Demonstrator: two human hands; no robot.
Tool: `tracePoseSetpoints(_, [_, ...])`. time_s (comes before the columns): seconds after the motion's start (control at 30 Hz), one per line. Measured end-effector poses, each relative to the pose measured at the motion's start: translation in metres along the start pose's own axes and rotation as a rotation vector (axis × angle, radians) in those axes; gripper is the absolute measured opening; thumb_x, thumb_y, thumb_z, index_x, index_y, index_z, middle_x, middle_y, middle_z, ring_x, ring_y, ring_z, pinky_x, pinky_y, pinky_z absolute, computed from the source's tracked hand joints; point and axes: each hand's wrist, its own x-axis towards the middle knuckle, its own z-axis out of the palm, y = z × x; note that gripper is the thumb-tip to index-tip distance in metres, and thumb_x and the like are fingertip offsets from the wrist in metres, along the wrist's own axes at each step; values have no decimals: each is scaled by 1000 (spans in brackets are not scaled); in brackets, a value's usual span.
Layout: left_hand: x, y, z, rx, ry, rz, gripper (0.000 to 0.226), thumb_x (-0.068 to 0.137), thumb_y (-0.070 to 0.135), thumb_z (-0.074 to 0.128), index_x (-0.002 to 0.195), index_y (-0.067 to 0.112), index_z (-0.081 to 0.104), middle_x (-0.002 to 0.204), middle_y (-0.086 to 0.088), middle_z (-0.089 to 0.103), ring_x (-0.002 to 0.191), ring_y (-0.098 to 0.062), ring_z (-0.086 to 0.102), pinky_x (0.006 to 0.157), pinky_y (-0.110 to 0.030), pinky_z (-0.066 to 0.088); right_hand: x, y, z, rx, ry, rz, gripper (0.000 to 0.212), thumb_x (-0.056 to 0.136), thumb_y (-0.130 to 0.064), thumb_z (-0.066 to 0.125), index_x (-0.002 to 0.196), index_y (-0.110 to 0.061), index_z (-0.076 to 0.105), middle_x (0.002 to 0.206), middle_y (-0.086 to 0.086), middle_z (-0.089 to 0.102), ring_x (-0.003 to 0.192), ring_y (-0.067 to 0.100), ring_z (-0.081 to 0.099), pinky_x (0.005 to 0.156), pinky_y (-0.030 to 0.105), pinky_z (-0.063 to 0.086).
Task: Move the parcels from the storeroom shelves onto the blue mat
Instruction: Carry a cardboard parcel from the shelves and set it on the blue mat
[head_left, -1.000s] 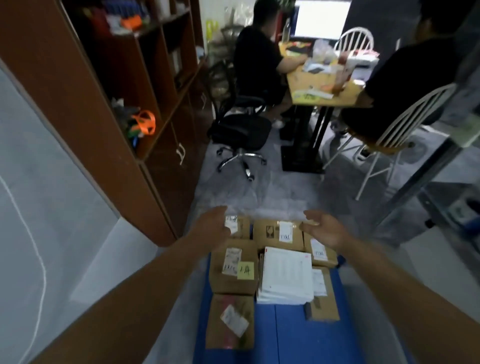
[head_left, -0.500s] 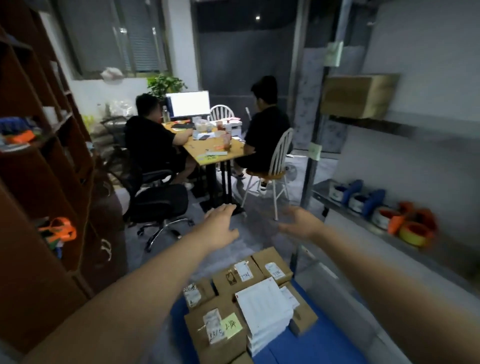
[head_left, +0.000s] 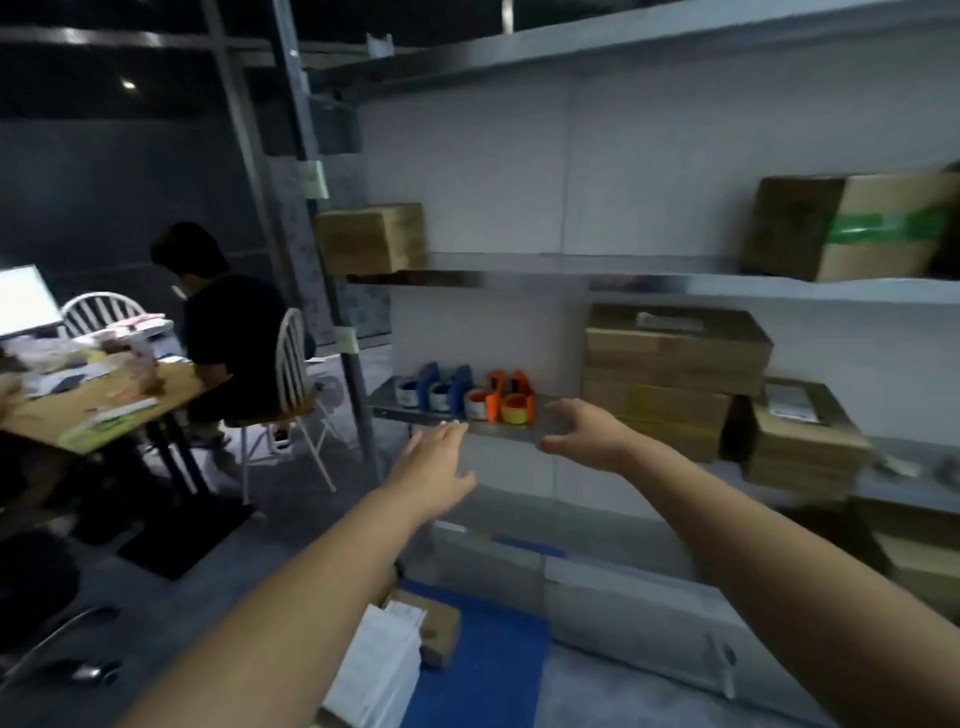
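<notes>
A: Hands?
B: Both arms outstretched, centre frame. Left hand (head_left: 434, 462) flat, fingers straight, empty. Right hand (head_left: 584, 428) just beside it, fingers loosely curved, thumb apart, empty.
A: Parcels?
B: Brown parcel stack (head_left: 675, 364) on the metal shelf (head_left: 405, 413), right of centre, untouched. Blue mat (head_left: 483, 660) bottom centre, carrying a brown box (head_left: 441, 623) and a white packet (head_left: 379, 665).

Brown cardboard parcels (head_left: 675, 364) sit stacked on steel shelves (head_left: 545, 263); blue mat (head_left: 483, 660) lies below.
</notes>
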Motion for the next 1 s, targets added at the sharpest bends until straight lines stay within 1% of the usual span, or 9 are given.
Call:
tracePoseSetpoints(0.13, [33, 91, 33, -10, -39, 148, 71, 94, 37, 54, 153, 21, 18, 161, 0, 18, 147, -19, 15, 118, -35, 13, -41, 74, -47, 46, 67, 143, 73, 81, -41, 70, 145, -23, 39, 146, 4, 44, 132, 21, 44, 105, 35, 40])
tracePoseSetpoints(0.2, [49, 141, 55, -8, -79, 237, 71, 93, 37, 53, 153, 20, 18, 161, 1, 18, 148, -16, 14, 119, -34, 11, -65, 118, -73, 27, 106, 219, 74, 82, -41, 70, 145, -21, 38, 146, 5, 44, 132, 22, 44, 107, 36, 40])
tracePoseSetpoints(0.3, [72, 223, 89, -16, -131, 361, 71, 94, 36, 52, 154, 18, 17, 161, 1, 16, 148, -14, 11, 120, -34, 6, -112, 188, -112, 18, 169, 321, 72, 81, -39, 70, 144, -17, 40, 144, 6, 47, 129, 22, 47, 101, 31, 41])
tracePoseSetpoints(0.43, [88, 339, 147, -100, -196, 484, 71, 94, 34, 54, 153, 19, 19, 161, 0, 19, 148, -15, 14, 120, -34, 9, -183, 284, -158, -55, 218, 476, 77, 82, -44, 66, 148, -19, 35, 150, 9, 37, 139, 26, 30, 114, 40, 30])
tracePoseSetpoints(0.53, [92, 424, 201, -101, -264, 584, 71, 93, 33, 56, 153, 18, 20, 160, -2, 20, 148, -15, 13, 121, -35, 8, -241, 351, -182, -62, 270, 585, 78, 83, -44, 66, 150, -22, 31, 152, 8, 33, 142, 27, 23, 116, 43, 26])
tracePoseSetpoints(0.67, [82, 538, 254, -120, -325, 736, 71, 92, 34, 57, 152, 17, 23, 159, -2, 24, 147, -15, 18, 121, -36, 10, -322, 421, -211, -45, 337, 746, 77, 85, -40, 65, 150, -20, 30, 151, 9, 34, 141, 28, 25, 115, 42, 26])
tracePoseSetpoints(0.77, [70, 609, 280, -164, -374, 854, 70, 90, 33, 60, 150, 20, 28, 157, 0, 28, 146, -17, 23, 121, -37, 13, -374, 460, -231, 6, 446, 891, 72, 84, -38, 65, 147, -18, 36, 146, 10, 40, 137, 28, 31, 113, 42, 31])
tracePoseSetpoints(0.93, [63, 690, 318, -172, -457, 975, 70, 86, 35, 61, 148, 22, 31, 155, -1, 33, 142, -22, 30, 117, -39, 23, -441, 513, -253, 3, 498, 1093, 73, 84, -37, 65, 148, -17, 35, 146, 10, 41, 137, 29, 30, 113, 42, 30])
tracePoseSetpoints(1.0, [66, 718, 333, -182, -489, 996, 68, 85, 36, 61, 146, 23, 33, 152, -2, 38, 139, -23, 35, 117, -42, 27, -461, 533, -262, 46, 528, 1140, 73, 83, -39, 66, 147, -19, 37, 142, 8, 44, 135, 28, 34, 111, 43, 34])
